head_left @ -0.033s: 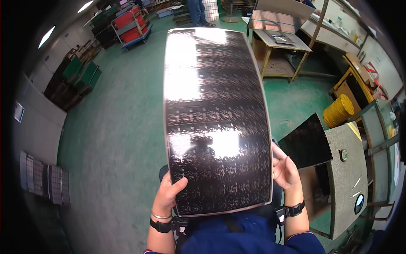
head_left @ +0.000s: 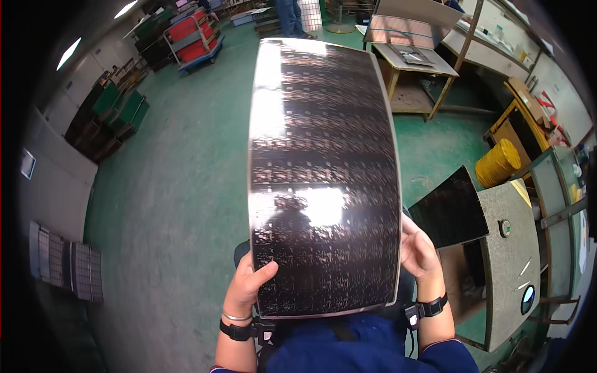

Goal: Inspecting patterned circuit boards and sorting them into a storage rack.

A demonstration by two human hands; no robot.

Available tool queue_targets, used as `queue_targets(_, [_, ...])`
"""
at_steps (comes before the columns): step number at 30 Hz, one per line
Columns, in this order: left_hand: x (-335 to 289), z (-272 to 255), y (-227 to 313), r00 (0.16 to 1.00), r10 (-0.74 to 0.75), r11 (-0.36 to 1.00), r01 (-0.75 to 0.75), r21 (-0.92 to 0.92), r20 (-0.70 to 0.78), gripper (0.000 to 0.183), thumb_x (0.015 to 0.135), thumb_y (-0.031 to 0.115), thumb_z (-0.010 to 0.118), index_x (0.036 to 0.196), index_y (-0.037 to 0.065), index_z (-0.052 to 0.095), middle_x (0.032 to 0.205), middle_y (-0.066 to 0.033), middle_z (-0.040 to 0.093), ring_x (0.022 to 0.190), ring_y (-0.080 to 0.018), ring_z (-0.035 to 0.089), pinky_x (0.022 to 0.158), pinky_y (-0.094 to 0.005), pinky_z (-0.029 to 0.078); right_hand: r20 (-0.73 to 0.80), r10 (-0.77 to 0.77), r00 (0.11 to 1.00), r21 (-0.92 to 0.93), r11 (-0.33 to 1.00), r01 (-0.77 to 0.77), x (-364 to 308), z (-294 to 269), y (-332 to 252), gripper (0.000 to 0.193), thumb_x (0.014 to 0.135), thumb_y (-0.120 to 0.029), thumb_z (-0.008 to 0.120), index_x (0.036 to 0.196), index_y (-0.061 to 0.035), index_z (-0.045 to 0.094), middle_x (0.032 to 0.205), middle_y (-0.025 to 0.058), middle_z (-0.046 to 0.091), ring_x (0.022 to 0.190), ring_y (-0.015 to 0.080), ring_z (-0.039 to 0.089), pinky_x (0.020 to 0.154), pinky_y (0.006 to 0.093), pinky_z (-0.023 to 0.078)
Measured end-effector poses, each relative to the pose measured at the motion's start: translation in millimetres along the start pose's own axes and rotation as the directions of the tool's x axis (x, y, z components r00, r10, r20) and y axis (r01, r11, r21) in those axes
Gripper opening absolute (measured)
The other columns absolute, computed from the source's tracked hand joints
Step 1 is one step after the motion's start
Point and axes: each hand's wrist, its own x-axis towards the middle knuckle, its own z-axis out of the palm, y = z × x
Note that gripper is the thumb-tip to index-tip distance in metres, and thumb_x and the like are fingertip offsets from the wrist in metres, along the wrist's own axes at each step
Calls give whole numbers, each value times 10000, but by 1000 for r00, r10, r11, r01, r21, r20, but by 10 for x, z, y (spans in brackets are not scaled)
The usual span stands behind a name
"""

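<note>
A large glossy black panel with rows of fine pale marks and a thin light edge stands tilted in front of me. Bright reflections cover parts of its face. At its lower left edge my left hand is closed on it, thumb on the front and the other fingers hidden behind. My right hand supports the right edge, its fingers bent and partly behind the panel, its thumb off the face.
To the right, another dark panel leans against a grey table holding a small round gauge and a round mirror-like disc. Beyond are a yellow drum and a workbench. A red-loaded cart and a person's legs are farther off.
The panel's top has swung a little to the right and its reflections have shifted. Both hands remain at its lower edges.
</note>
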Motion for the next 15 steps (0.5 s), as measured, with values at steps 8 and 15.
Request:
queue_targets(8, [89, 89, -21, 964, 249, 798, -258, -545, -93, 616, 947, 476, 312, 1360, 20, 320, 1317, -180, 447, 1198, -279, 451, 1015, -412, 354, -234, -277, 932, -9, 959, 283, 149, 222, 144, 643, 832, -86, 618, 1360, -24, 257, 1269, 137, 464, 1138, 257, 502, 958, 389, 431])
queue_targets(15, [131, 471, -578, 985, 126, 798, -171, -577, -117, 349, 935, 228, 474, 1266, 120, 449, 1289, -64, 487, 1200, -233, 451, 1017, -422, 361, -218, -366, 905, -88, 930, 356, 276, 383, 281, 594, 837, -79, 615, 1342, -43, 303, 1277, 126, 465, 1139, 254, 502, 935, 416, 443])
